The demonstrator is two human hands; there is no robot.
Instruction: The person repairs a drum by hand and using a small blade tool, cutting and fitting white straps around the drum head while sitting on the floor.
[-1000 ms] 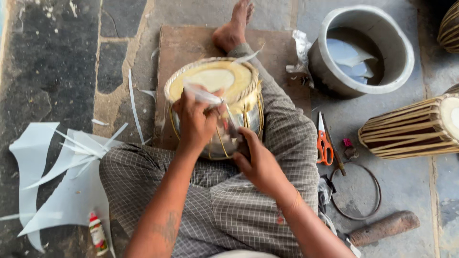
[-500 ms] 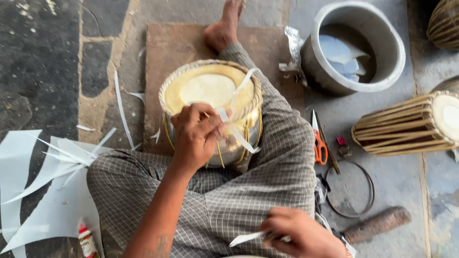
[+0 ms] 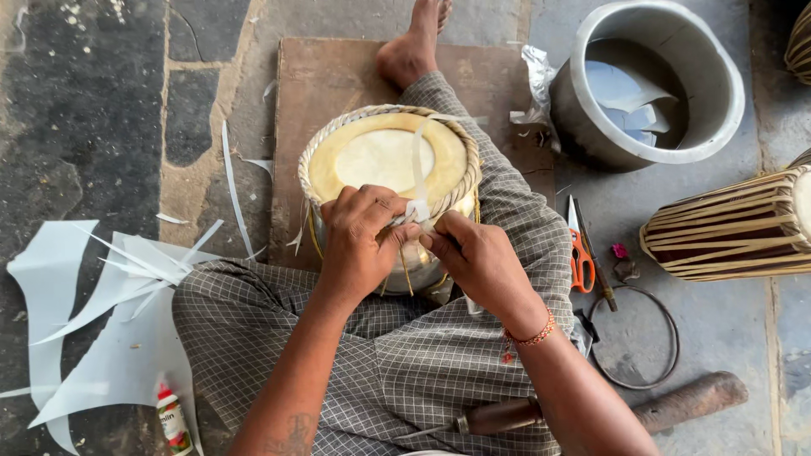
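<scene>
Right hand (image 3: 477, 257) returned to pale strip (image 3: 418, 173), braided-rim drum (image 3: 387, 160), left hand (image 3: 359, 241)

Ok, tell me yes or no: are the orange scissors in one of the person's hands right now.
No, the orange scissors lie on the floor beside the knee, while both hands, left hand and right hand, work at the drum.

On the stone floor (image 3: 101, 101) lie a brown board (image 3: 325, 93), white sheet offcuts (image 3: 93, 338), a small glue bottle (image 3: 173, 420), a metal pot (image 3: 655, 80), orange-handled scissors (image 3: 581, 253), a wire ring (image 3: 634, 338) and a strapped drum (image 3: 731, 228).
</scene>
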